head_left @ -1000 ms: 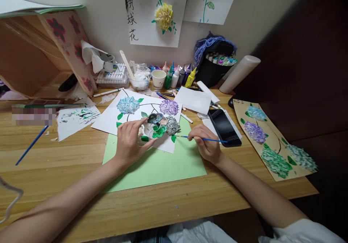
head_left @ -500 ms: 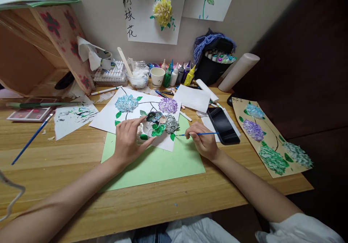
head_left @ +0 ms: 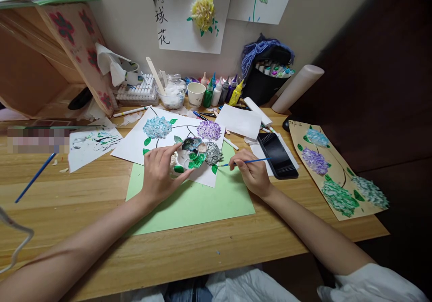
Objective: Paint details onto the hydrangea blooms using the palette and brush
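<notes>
Covered by the left hand (head_left: 158, 170) and the paint palette (head_left: 193, 153): a middle stretch of the white paper sheet (head_left: 131, 145) and part of its drawn branch. Masked by a pixelated patch (head_left: 38, 140): something at the far left of the wooden surface (head_left: 97, 191), impossible to name. Cut off by the top edge: the left wall drawing (head_left: 180, 34) and the right wall drawing (head_left: 278, 5). Hard to make out: the bristles of the blue-handled paintbrush (head_left: 257, 160), at or just beside a painted green leaf (head_left: 214, 170); cannot tell whether touching.

Within the left grip: the palette, pinched by its rim between thumb and fingers, with black, green, grey-blue and pale pink paint, over the white sheet and just left of a grey textured hydrangea (head_left: 213, 153). Within the grip of the right hand (head_left: 253, 172): the paintbrush, pinched between thumb and fingers, bristles pointing left, handle end overlapping the black smartphone (head_left: 278, 156) in view. Partly under the white sheet: a light green sheet (head_left: 202, 204).

Readable down the left wall drawing, in black: 绣球花, the first character smudged. Too small to read: writing on the tan card (head_left: 334, 166) at right and marks on the paper cup (head_left: 196, 96).
</notes>
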Tool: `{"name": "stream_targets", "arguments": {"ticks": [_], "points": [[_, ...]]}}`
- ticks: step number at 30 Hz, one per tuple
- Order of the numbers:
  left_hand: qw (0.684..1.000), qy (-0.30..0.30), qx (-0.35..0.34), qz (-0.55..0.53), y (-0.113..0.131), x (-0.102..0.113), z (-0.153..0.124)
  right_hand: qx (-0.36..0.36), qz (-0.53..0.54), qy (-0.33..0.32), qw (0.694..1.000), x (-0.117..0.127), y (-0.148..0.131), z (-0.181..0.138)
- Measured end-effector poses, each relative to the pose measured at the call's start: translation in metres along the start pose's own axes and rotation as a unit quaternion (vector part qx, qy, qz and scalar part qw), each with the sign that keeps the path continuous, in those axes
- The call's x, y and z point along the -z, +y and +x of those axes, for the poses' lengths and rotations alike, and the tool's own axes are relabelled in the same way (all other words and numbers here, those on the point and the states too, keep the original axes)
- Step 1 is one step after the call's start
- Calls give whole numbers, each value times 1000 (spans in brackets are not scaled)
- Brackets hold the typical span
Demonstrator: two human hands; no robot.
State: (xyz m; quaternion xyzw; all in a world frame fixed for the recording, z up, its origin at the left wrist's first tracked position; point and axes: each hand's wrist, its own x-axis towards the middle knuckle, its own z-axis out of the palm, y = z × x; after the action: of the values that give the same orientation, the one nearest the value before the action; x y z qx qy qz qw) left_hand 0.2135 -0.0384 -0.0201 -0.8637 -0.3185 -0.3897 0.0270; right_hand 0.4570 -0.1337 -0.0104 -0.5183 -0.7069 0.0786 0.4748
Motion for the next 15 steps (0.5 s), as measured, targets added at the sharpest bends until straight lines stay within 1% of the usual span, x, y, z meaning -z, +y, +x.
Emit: {"name": "stream_targets", "arguments": {"ticks": [2,7,15], "points": [[1000,2,-3,0,0,0,0,1,11,-4,1000,-1,1,0],[1000,-1,1,0,0,1,0,-3,2,28,1000,-1,2,-1],[1000,-3,5,3,1,1,0,2,-9,6,1000,-4,0,0]]}}
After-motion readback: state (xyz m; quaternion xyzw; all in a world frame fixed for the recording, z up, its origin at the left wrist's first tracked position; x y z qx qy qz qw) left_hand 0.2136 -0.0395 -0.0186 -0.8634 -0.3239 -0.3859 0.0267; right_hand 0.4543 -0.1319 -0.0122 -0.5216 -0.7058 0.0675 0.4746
